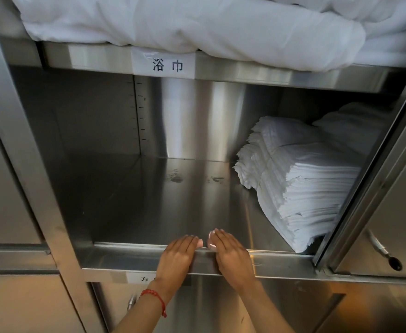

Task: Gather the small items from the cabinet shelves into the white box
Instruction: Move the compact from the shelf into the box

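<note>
Resting flat on shelf lip (281,259) | left hands (178,253), right hands (231,254) empty (fingertips nearly touching) | towel stack (300,179) long axis front-to-back

My left hand (179,252) and right hand (231,254) lie flat, empty, on the steel shelf lip (281,259) | stack of folded white cloths (298,183) sits right | white bedding (185,22) above

stainless steel cabinet (53,188), warm light

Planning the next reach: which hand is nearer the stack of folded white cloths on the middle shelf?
The right hand, on the steel shelf edge just left of the stack of folded white cloths. The left hand rests beside it, farther left.
</note>
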The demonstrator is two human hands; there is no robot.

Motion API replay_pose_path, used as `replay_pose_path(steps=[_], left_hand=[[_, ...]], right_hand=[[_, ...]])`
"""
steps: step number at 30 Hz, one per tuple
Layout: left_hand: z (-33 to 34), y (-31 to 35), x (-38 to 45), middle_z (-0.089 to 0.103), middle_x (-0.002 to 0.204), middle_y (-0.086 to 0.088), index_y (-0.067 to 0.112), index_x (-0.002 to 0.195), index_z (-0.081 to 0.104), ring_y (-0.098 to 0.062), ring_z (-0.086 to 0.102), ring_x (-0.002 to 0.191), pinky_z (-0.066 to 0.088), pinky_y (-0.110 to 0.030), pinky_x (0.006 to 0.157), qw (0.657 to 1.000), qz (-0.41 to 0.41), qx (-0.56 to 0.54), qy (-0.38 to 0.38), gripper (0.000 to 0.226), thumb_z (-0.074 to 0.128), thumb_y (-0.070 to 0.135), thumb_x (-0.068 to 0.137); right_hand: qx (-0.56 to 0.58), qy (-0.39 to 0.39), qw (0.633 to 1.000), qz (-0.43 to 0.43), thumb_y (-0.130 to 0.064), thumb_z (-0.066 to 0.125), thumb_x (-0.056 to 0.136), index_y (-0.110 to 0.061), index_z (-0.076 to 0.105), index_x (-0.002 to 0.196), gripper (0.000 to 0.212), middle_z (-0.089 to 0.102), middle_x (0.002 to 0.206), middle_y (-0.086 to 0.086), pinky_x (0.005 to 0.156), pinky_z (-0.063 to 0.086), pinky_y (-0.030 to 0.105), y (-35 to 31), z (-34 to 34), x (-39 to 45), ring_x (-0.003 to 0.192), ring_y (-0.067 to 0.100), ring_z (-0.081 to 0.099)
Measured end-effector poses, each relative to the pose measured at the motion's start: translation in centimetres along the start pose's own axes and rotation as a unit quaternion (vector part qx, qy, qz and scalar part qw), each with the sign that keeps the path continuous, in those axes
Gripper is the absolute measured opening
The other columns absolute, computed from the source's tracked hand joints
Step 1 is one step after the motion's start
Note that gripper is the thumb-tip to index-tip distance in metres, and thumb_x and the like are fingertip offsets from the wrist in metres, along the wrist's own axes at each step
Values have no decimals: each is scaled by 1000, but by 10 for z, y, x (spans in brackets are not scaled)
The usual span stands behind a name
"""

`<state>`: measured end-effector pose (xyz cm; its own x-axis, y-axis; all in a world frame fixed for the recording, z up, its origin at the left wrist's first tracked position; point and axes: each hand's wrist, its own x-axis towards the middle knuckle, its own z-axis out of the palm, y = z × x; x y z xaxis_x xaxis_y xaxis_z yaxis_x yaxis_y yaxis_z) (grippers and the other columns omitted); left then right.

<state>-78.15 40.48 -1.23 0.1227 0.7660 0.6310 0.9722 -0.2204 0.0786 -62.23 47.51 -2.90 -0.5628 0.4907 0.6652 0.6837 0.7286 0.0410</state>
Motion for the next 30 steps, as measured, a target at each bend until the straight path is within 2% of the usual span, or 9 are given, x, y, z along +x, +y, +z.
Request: replay_pose_path(steps=[4,6,9,15,17,19,24,27,30], left_hand=[[1,0,0,73,87,-6,8,88,75,-18,71,76,57,-29,67,1000,6,2,-5,73,94,10,18],[1,1,1,73,88,-6,8,89,75,-18,71,77,57,-30,68,1000,9,-1,-4,74,94,10,18],[-2,6,2,73,88,-4,10,90,75,-17,71,77,56,-29,68,1000,16,-4,-9,78,96,18,15],[-3,18,9,73,90,-6,7,90,75,-18,71,78,55,-27,71,997,56,-36,27,57,89,7,35],[-3,26,12,72,89,-7,5,89,75,-19,71,77,51,-27,78,995,71,-47,57,33,61,8,59],[-3,35,14,72,89,-9,5,91,74,-20,71,77,42,-28,83,993,80,-50,70,41,41,12,67],[3,57,17,72,94,-6,11,110,52,-19,70,82,47,-27,82,986,123,-88,73,42,41,13,69],[7,74,21,72,93,-6,9,102,67,-19,70,81,53,-27,74,982,141,-104,67,42,41,12,69],[11,95,27,72,91,-6,10,95,73,-19,70,80,48,-27,78,978,155,-116,82,38,42,13,72]], right_hand=[[11,15,1000,17,2,77,56,-4,70,108,53,70,108,9,88,51,31,4,-4,-3,98,21,68],[8,34,999,8,1,58,70,-3,70,107,40,70,108,9,88,51,32,4,-7,-5,98,22,68],[1,45,999,8,-2,41,73,-3,72,104,44,70,107,8,88,51,30,3,-17,-6,98,21,68],[-14,58,998,19,-3,44,77,-5,70,110,42,68,113,8,91,51,30,6,-34,-20,103,21,65],[-23,59,998,29,-3,45,77,-4,68,112,42,67,115,9,94,48,29,9,-41,-27,105,22,65],[-36,66,996,42,-2,45,79,-3,68,112,40,67,115,9,99,43,28,10,-50,-34,105,22,64],[-83,89,991,59,-1,51,78,-3,69,109,36,68,113,10,105,33,28,17,-75,-55,104,22,66],[-92,66,991,75,3,78,62,-3,68,112,52,67,115,10,101,39,30,26,-87,-73,107,21,65],[-105,67,988,91,1,71,69,-3,68,114,45,67,116,11,98,43,31,36,-98,-90,107,21,64]])
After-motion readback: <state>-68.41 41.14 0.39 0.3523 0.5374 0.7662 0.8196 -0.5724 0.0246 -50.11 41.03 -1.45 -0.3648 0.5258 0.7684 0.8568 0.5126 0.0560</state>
